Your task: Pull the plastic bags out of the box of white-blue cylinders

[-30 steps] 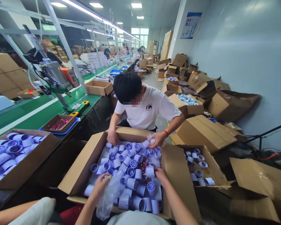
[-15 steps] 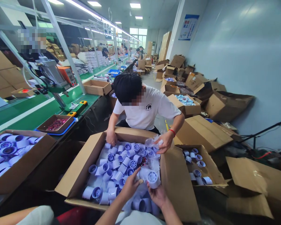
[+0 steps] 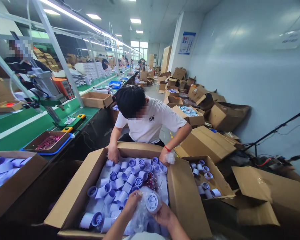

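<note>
I've drawn the cup (image 3: 152, 202) nearer, right fingers (image 3: 160, 216) grasping it, left fingers (image 3: 135, 197) seemingly pinching the plastic bag (image 3: 139, 215): both in hand.

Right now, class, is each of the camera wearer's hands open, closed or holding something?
Left hand: closed, pinching clear plastic bag.
Right hand: holding pale cylindrical part.

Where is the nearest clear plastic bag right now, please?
In the head view, the clear plastic bag is at bottom centre, over the large box, between the person's left hand and right hand.
</note>
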Demonstrator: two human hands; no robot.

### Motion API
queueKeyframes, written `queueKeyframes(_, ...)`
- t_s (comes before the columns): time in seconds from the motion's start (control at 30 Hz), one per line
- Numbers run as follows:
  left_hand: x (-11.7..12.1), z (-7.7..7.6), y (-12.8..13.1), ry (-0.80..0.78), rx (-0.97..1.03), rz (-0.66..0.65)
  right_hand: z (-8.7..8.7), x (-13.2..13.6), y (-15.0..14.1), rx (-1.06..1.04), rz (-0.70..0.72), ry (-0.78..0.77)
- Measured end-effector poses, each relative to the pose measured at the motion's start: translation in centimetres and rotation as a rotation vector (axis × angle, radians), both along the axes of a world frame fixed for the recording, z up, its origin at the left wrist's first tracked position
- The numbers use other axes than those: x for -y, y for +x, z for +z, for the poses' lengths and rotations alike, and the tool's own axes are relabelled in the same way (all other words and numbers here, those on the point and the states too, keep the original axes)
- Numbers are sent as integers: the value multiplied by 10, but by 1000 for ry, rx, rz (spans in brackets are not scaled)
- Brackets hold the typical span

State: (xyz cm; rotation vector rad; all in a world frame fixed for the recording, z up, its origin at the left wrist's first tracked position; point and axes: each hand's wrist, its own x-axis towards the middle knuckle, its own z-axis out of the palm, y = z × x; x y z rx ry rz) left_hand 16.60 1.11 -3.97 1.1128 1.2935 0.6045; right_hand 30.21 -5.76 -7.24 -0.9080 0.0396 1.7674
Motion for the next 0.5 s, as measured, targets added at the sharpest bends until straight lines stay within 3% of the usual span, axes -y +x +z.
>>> queueKeyframes(0.13,-15,13,-12,190,-66,35,0,-1,8,71,-102,-34)
queueKeyframes(0.27,-16,25,-15,287,-92,-58,7,-7,6,184,-164,-14)
queueKeyframes(0.37,-13,28,-11,266,-87,-160,16,-13,-1,248,-92,64)
queueKeyframes(0.5,-12,36,-12,264,-140,-280,19,-16,-2,438,130,125)
